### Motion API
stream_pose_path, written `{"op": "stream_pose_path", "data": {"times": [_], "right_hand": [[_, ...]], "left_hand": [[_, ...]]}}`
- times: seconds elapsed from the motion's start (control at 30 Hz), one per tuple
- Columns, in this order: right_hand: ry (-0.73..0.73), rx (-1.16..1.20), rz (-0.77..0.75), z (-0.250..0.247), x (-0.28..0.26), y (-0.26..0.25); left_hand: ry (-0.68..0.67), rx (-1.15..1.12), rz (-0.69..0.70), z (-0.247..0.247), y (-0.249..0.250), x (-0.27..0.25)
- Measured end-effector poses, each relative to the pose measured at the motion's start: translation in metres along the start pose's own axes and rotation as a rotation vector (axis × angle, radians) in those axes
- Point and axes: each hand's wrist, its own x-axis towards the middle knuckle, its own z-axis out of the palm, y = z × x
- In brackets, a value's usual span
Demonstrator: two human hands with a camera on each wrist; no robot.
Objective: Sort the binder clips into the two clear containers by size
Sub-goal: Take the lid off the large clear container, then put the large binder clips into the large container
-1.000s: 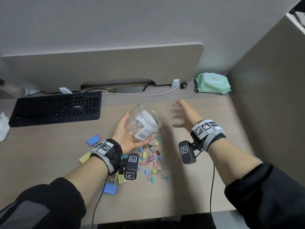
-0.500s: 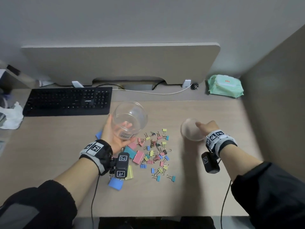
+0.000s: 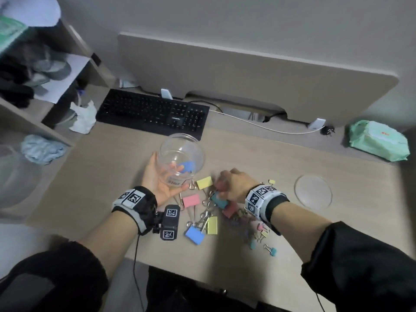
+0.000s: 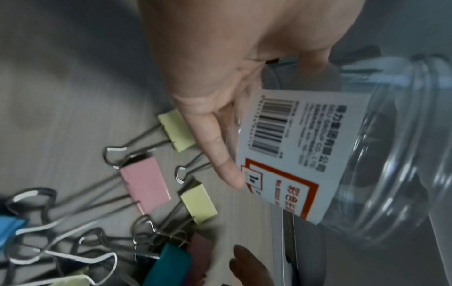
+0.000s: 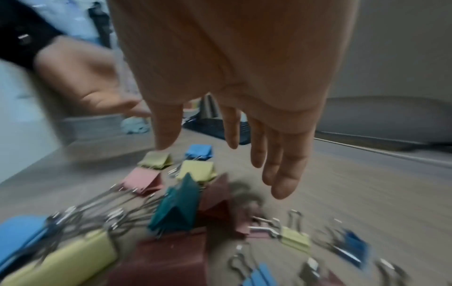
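Observation:
My left hand grips a clear labelled jar tilted above the desk, mouth up and away; the thumb lies on its label. A blue clip shows through the jar wall; I cannot tell if it is inside. My right hand hovers over the clip pile, fingers straight and holding nothing, just above a teal clip. Large clips lie between the hands: yellow, pink, blue. Small clips lie partly under my right wrist.
A clear round lid lies flat on the desk to the right. A black keyboard sits behind the jar, a green wipes pack at the back right. Shelves stand to the left. The desk's front edge runs close below the clips.
My right hand has set the clear lid down on the right and moved left over the clip pile. The left hand keeps holding the jar. The head view has shifted closer and leftward.

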Motion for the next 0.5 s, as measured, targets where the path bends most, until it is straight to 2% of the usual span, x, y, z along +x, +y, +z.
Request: {"op": "stream_pose_path", "data": {"times": [0.13, 0.23, 0.33, 0.5], "right_hand": [[-0.049, -0.355, -0.088, 0.035, 0.011, -0.026], [-0.041, -0.457, -0.059, 0.047, 0.015, -0.027], [0.004, -0.480, -0.064, 0.051, 0.017, -0.025], [0.032, -0.291, 0.009, 0.046, 0.016, -0.018]], "left_hand": [[0.036, -0.053, -0.003, -0.029, 0.000, 0.001], [0.071, -0.048, -0.024, -0.043, -0.006, 0.000], [0.078, -0.042, -0.055, -0.048, -0.015, -0.001], [0.077, -0.029, -0.083, -0.047, -0.026, 0.000]]}}
